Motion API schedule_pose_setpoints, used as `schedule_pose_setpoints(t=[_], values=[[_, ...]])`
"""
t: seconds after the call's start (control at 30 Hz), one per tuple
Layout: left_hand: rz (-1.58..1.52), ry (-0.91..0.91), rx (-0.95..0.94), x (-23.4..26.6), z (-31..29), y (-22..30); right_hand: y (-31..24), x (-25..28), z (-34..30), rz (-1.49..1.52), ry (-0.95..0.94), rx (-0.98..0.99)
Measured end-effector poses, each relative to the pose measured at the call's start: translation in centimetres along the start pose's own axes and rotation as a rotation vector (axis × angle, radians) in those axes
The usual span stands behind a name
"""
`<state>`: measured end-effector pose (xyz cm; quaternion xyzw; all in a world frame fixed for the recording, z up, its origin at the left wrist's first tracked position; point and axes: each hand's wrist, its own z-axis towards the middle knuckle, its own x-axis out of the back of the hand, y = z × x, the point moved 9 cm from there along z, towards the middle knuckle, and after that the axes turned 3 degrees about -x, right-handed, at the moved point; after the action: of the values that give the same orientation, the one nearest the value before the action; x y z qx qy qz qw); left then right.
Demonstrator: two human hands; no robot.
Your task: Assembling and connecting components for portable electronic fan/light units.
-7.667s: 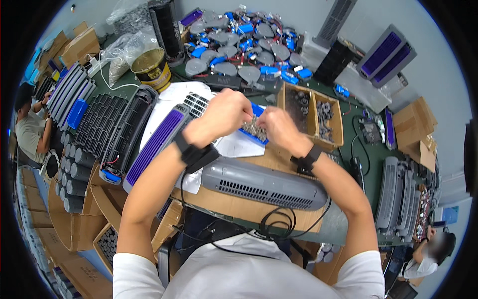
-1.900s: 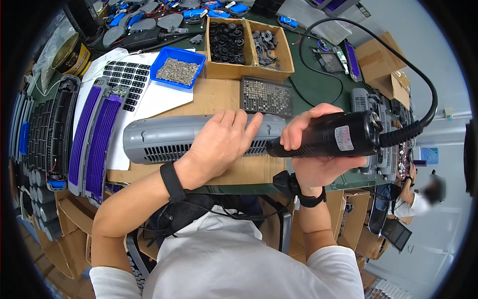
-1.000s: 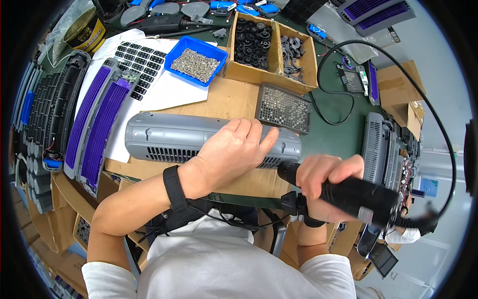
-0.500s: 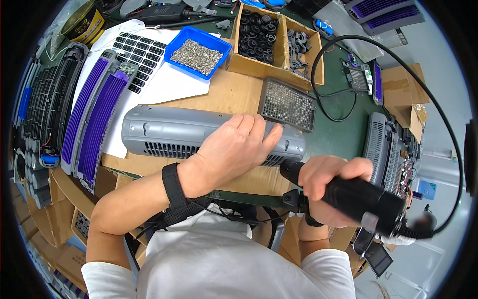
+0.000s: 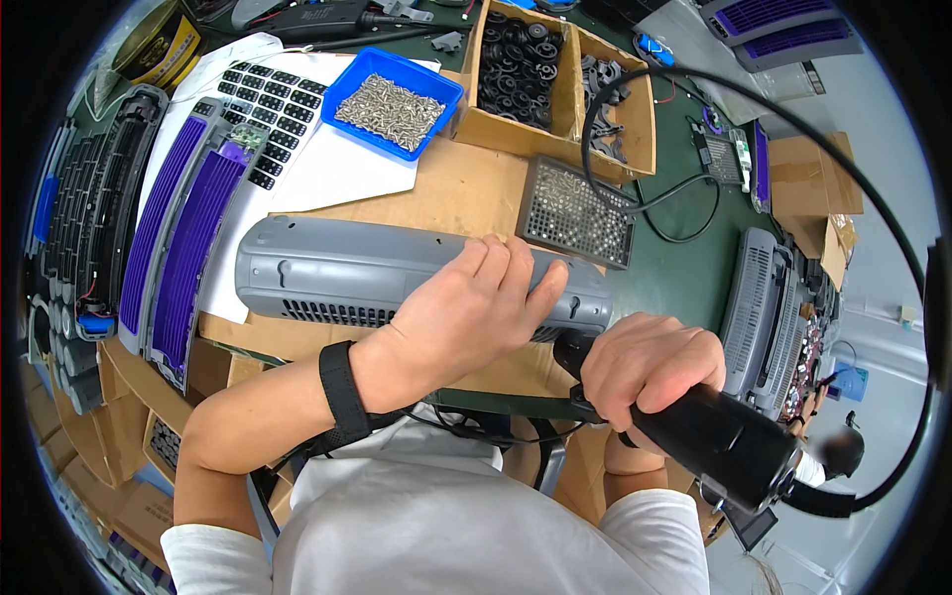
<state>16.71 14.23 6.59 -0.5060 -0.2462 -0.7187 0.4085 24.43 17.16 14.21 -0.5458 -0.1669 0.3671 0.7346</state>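
A long grey plastic housing [image 5: 347,260] with vent slots and screw holes lies across the cardboard sheet in front of me. My left hand [image 5: 476,312] is wrapped over its right half, fingers curled over the top and far edge. In my right hand [image 5: 650,367] is a black corded electric screwdriver [image 5: 719,436], gripped round the body. Its front end points at the housing's right end; the tip is hidden, so I cannot tell whether it touches. A thick black cable runs from its rear.
Behind the housing stand a blue tray [image 5: 451,97] of screws, a perforated screw tray [image 5: 625,253] and a divided cardboard box [image 5: 570,74] of black and grey parts. Purple-slatted panels [image 5: 198,248] stand at left, grey housings [image 5: 749,307] at right. Another person [image 5: 833,451] is at far right.
The screwdriver's rear has swung down and its front end has shifted slightly; my right hand has turned with it. My left hand still holds the housing, which sits slightly lower in view.
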Motion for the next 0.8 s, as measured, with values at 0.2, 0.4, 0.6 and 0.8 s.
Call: schedule_pose_setpoints(t=[0.2,0.4,0.6,0.8], values=[[0.026,0.064,-0.035,0.7,0.2,0.1,-0.3,-0.1,-0.5,0.019,-0.034,0.07],[0.011,0.082,-0.008,0.4,0.2,-0.1,-0.2,0.2,-0.9,0.039,-0.083,0.108],[0.011,0.097,-0.003,0.6,0.2,-0.1,-0.1,-0.2,-1.0,0.048,-0.136,0.124],[-0.061,0.031,0.017,0.1,0.1,-0.2,-0.3,-0.1,-1.3,0.011,-0.116,0.152]])
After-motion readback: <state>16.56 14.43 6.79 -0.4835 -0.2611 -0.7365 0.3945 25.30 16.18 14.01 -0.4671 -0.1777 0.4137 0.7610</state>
